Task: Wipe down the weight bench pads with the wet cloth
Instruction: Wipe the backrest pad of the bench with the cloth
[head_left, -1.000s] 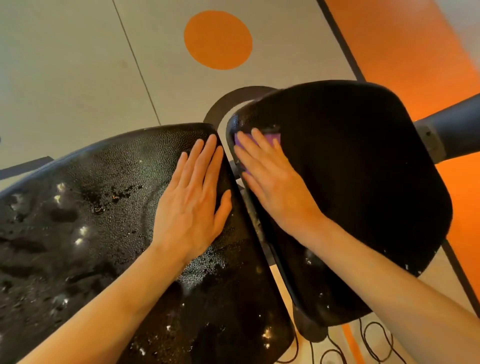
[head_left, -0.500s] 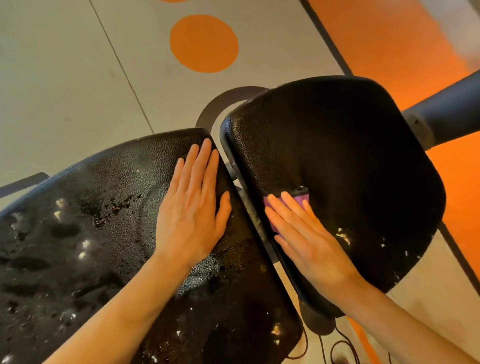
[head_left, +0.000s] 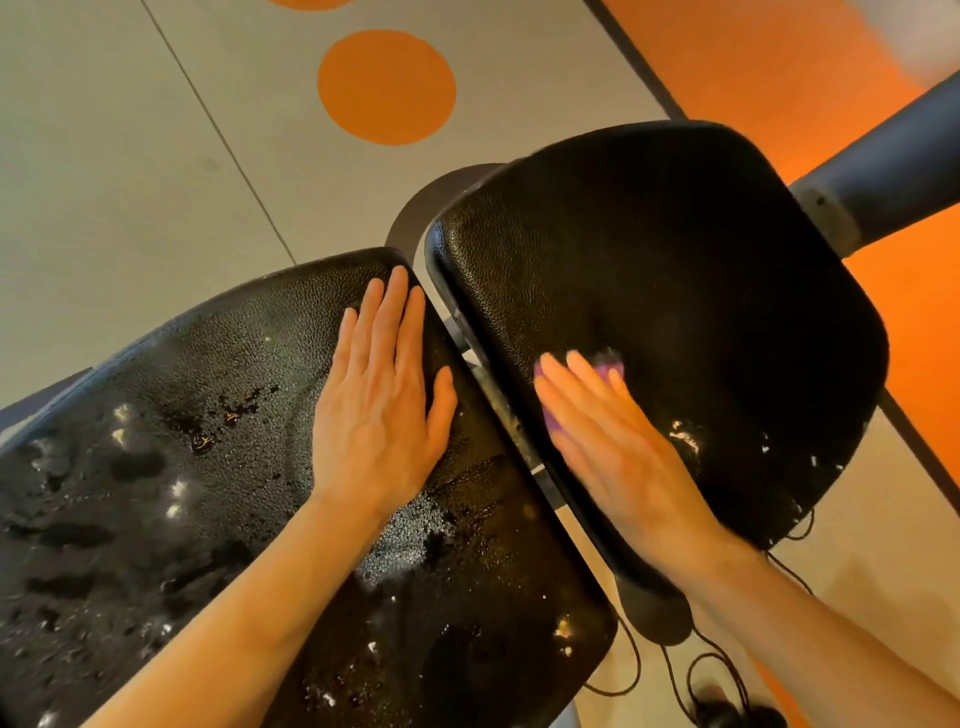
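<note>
Two black textured bench pads are filling the view, set side by side with a narrow gap showing metal frame between them. The left pad (head_left: 182, 467) is glistening with water beads and wet streaks; the right pad (head_left: 675, 291) is lying mostly dry and matte, with a few bright droplets near its lower right edge. The left hand (head_left: 379, 415) is resting flat on the left pad near its upper corner, fingers straight and close together, holding nothing. The right hand (head_left: 613, 441) is pressing flat on the right pad's left side, fingers (head_left: 558, 371) extended over a purple cloth (head_left: 605, 371) — only small bits of the cloth are peeking out at the fingertips and beside the hand, which is slightly blurred. Below, the floor (head_left: 130, 182) is showing beige with thin dark seams, an orange circle (head_left: 387, 85), and a broad orange zone (head_left: 779, 67) at the right behind a dark border line. A grey tube (head_left: 893, 161) is crossing at the upper right, and thin dark cords (head_left: 696, 670) are curling on the floor.
</note>
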